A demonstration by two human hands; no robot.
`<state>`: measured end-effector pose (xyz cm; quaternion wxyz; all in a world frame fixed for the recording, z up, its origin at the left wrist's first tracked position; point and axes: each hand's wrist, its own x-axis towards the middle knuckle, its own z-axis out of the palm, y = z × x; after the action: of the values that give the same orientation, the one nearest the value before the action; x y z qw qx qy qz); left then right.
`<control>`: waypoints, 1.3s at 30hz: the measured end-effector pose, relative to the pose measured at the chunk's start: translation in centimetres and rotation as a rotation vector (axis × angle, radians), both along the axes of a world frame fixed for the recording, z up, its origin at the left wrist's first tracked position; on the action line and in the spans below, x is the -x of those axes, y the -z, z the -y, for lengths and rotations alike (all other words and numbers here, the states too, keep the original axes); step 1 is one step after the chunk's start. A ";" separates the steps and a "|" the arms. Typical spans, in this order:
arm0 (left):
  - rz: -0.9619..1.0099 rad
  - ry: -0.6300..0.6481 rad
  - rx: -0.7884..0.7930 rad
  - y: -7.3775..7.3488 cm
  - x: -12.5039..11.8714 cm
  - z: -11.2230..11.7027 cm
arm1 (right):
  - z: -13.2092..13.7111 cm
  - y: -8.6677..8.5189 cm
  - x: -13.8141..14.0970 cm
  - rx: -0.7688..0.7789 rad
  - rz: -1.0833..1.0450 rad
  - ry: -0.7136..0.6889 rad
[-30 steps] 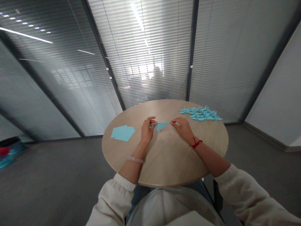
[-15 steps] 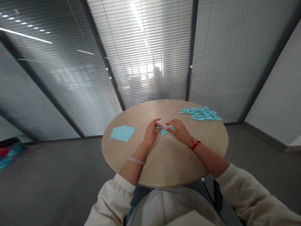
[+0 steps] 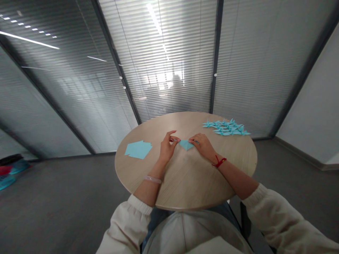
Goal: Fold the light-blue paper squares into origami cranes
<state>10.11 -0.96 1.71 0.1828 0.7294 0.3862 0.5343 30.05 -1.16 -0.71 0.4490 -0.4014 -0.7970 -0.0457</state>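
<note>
Folded blue paper [image 3: 186, 145] at the middle of the table [image 3: 196, 181]
Left hand [image 3: 166, 149] pinches its left corner, right hand [image 3: 204, 144] its right; flat sheets [image 3: 138, 150] lie on the table's left side, paper cranes [image 3: 230, 128] at its far right

the folded light-blue paper piece [image 3: 186, 145] looks matt and creased, the flat light-blue paper sheets [image 3: 138, 150] matt and smooth, the round pale-brown tabletop [image 3: 190, 183] smooth wood-grain, the cream sleeves [image 3: 125, 224] matt cloth.

1 round table [image 3: 194, 181] carries flat blue sheets [image 3: 138, 150], folded paper figures [image 3: 231, 129].
</note>
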 end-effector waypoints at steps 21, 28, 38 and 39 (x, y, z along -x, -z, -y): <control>0.279 0.378 0.466 0.7 -0.8 0.0 | 0.0 0.1 -0.4 0.620 -0.639 -0.259; 0.290 0.563 0.578 0.0 -0.9 1.2 | 0.9 -0.2 0.0 0.701 -0.591 -0.342; 0.440 0.485 0.615 0.3 -0.7 0.4 | 1.1 -0.7 0.4 0.661 -0.645 -0.461; 0.450 0.475 0.619 0.3 -0.7 0.3 | 1.2 -0.9 0.4 0.664 -0.654 -0.449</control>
<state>10.77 -1.29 1.37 0.5894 0.5745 0.3002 0.4821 29.62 -2.39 0.17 0.5216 -0.3345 -0.6532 0.4351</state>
